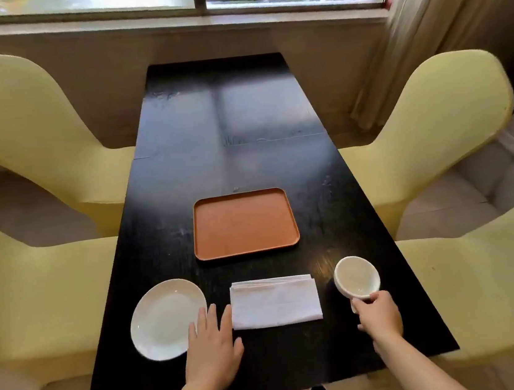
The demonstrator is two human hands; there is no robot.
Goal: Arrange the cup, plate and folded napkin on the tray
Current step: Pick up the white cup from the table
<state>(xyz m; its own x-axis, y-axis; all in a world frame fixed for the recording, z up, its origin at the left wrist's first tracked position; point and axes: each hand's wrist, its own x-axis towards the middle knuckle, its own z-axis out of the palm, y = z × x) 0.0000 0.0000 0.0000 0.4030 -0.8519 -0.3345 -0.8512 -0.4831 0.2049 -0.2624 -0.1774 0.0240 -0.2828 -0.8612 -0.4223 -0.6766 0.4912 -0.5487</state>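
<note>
Up and to the left of the right-hand grip lies the tray [244, 224], bare, its long axis running across the counter [230, 117] from side to side, with its near rim the first edge any load from the grip must clear. The cup [356, 276] sits tilted at the near right of the counter, its mouth turned toward the camera, and the right hand [378, 314] is closed on its near lower edge, thumb and fingers pinching the rim; whether the cup is lifted clear of the counter I cannot tell. From that grip the tray is forward and leftward, apart from the cup, so the move I would expect is a diagonal carry to the tray's right half. Left of the grip, between the two hands, the folded napkin [275, 302] lies flat with its long axis side to side, parallel to the tray's near rim. The left hand [210, 343] is spread open, palm down, holding nothing, fingertips [211, 310] overlapping the plate's right edge and just beside the napkin's left edge. The plate [167, 319] lies at the near left, so the left hand is nearer to both plate and napkin, the right to the cup.
</note>
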